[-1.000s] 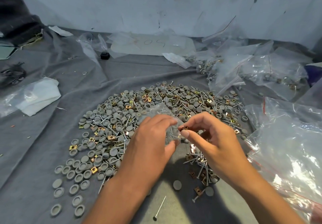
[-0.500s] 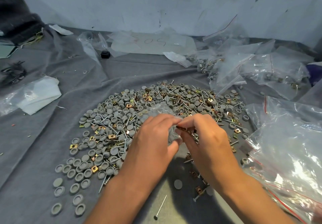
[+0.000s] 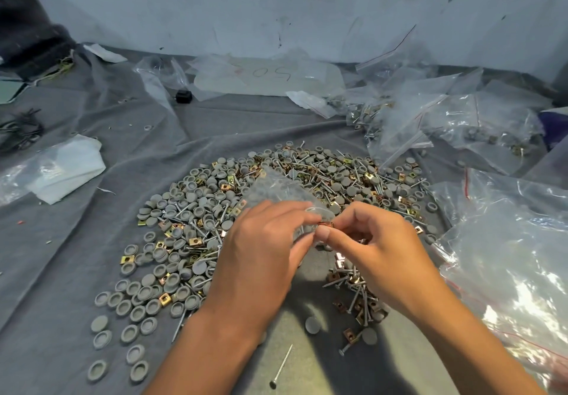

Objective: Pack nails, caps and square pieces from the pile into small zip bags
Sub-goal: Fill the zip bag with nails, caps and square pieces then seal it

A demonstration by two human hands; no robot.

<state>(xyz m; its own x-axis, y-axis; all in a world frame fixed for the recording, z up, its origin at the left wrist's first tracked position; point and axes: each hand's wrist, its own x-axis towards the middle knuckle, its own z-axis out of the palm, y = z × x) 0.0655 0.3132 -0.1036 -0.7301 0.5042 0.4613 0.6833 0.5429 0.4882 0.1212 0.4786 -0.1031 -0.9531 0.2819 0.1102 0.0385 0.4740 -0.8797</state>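
I see both hands meeting over the near edge of the pile (image 3: 276, 204) of grey caps, nails and brass-coloured square pieces, which lies spread on a grey cloth (image 3: 92, 271) covering the counter. My left hand (image 3: 261, 259) grips a small clear zip bag (image 3: 276, 192) at its mouth, fingers curled round the plastic; the rest of the bag stands up behind the fingers, over the pile. My right hand (image 3: 378, 250) pinches a brass-coloured square piece (image 3: 325, 225) between thumb and forefinger, right at the bag's mouth and touching the left fingertips. Whether the piece is inside the opening I cannot tell. A smaller heap of nails and squares (image 3: 356, 296) lies beneath the right wrist. A single nail (image 3: 281, 367) lies apart, nearest to me. Filled bags (image 3: 461, 124) are heaped at far right, and a large clear bag (image 3: 507, 256) lies at near right.
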